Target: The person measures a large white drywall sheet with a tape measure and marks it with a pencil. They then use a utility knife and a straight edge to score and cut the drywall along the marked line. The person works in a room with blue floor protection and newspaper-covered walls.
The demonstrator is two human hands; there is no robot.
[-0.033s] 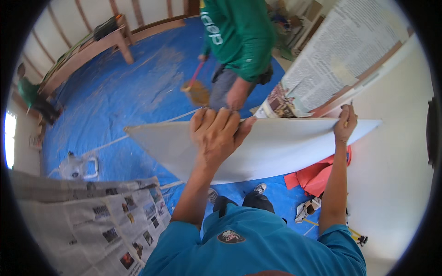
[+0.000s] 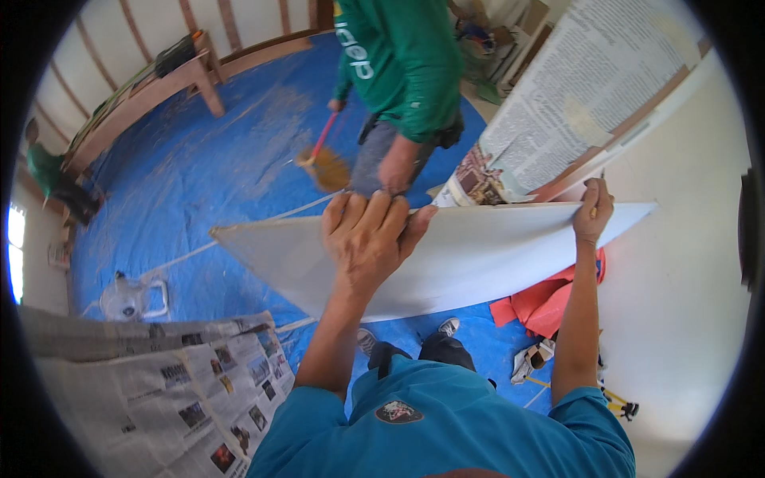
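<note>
Left hand [image 2: 368, 235] hooks over the white panel's [image 2: 478, 259] top edge, right hand [image 2: 594, 211] clasps farther right; it spreads below both grips, looking stiffish, chip-prone, best held wide apart.

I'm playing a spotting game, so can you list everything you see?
Panel: one, white, across the middle
Thin stick: one, yellowish, near the panel's right end
Newspaper coverings: two, greyish, lower left and upper right
Floor sheet: one, blue, below
Other people: two, green tops, top middle and far left
Broom: one, pink and yellow, top middle
Bench: one, brown, upper left
Red material: one heap, lower right
Shoes: two, grey-white, below the panel
Shirt: one, teal, bottom
Left fingers: one set, bare, over the panel's edge
Right fingers: one set, bare, around the stick
</note>
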